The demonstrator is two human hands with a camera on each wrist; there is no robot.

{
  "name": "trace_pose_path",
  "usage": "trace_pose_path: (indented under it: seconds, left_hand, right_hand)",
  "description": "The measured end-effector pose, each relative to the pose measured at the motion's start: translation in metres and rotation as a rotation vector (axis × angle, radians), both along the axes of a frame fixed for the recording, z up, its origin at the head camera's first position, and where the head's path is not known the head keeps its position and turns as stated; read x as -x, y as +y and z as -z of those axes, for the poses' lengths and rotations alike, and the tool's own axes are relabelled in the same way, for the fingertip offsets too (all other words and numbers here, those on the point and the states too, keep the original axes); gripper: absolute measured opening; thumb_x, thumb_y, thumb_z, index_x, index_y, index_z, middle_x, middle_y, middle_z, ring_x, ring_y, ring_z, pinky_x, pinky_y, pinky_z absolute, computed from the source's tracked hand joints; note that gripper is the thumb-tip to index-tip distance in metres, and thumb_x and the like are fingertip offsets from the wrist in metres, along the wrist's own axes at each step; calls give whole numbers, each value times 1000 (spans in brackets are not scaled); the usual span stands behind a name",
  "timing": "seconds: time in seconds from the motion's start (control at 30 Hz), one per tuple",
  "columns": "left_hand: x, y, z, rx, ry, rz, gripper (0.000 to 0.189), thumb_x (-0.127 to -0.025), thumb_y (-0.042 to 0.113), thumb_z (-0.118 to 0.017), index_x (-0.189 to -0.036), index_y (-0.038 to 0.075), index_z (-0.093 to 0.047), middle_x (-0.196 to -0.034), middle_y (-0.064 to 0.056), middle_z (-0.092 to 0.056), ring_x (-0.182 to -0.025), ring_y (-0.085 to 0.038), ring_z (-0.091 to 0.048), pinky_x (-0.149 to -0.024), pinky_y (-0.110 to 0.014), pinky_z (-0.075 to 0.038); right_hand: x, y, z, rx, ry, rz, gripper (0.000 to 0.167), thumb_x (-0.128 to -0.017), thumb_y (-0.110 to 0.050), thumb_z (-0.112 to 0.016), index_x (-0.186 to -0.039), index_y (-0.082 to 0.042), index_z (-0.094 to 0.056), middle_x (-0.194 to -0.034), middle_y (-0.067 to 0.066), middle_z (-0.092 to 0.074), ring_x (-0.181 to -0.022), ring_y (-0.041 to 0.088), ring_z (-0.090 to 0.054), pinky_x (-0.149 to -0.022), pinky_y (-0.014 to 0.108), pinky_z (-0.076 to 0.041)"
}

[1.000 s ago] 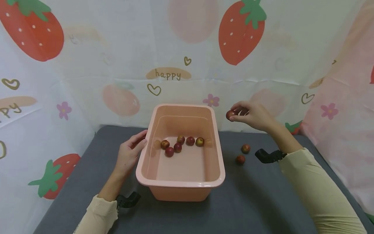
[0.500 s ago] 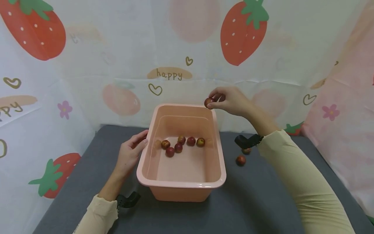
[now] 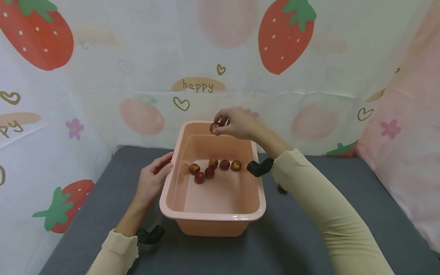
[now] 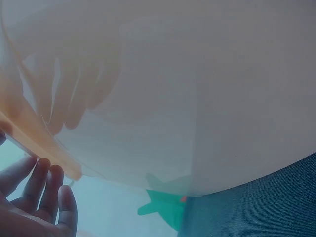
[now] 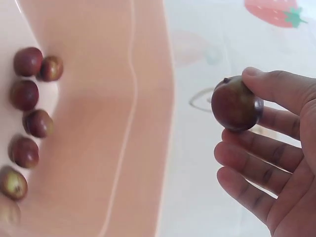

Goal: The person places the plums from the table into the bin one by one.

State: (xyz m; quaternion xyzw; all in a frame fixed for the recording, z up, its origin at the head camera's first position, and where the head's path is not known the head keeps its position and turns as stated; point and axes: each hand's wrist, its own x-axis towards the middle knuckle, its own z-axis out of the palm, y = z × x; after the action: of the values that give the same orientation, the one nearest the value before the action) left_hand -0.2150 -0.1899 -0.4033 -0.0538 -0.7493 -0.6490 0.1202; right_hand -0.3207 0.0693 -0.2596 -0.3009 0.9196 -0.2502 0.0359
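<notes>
Strawberry-printed cloth (image 3: 137, 42) hangs behind a dark grey counter (image 3: 120, 168). At left, a person's left hand (image 3: 151, 181) touches the rim of a peach-coloured basin (image 3: 213, 216) with relaxed, slightly parted fingers. Six round, reddish-brown fruits (image 3: 199, 178) lie loose on the basin's floor. At its far end, the right hand (image 3: 237, 122) pinches another, the held fruit (image 5: 234, 104), between thumb and fingers, its outer fingers spread; its height over the far rim is hard to judge. Being smooth and round, it could slip from so small a grip, strike that rim and roll off behind. Farther right, a loose fruit (image 3: 282, 190) sits on the counter, partly hidden by the right sleeve (image 3: 326, 206), which might knock it rolling if the arm dips.
</notes>
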Motion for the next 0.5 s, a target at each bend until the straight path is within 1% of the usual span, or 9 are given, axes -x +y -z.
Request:
trace_pose_path:
  seconds: [0.17,0.37,0.5]
  left_hand:
    - [0,0,0,-8,0,-4,42,-97,15,-60,-137,2,-54,-135,-22,-57,-102,9,-60,-85,-9,-51]
    - [0,1,0,-4,-8,-7,43,-97,15,-60,-137,2,-55,-135,-22,-57,-101,10,-60,-85,-9,-51]
    - [0,1,-1,-3,-6,-8,42,-97,14,-59,-137,2,-54,-134,-23,-57,-101,10,-61,-85,-9,-51]
  right_hand:
    - [-1,-20,14,37,-22,-54,26,-88,-27,-72,-108,-11,-67,-98,6,-71,-91,20,-63,-80,32,-52]
    - [-5,-40,30,1,-12,-90,21,-88,-27,-72,-103,-13,-69,-97,3,-69,-91,17,-62,-85,30,-52]
    - [-8,-51,38,-19,-2,-113,15,-89,-28,-71,-99,-17,-69,-94,-1,-67,-87,14,-60,-84,27,-52]
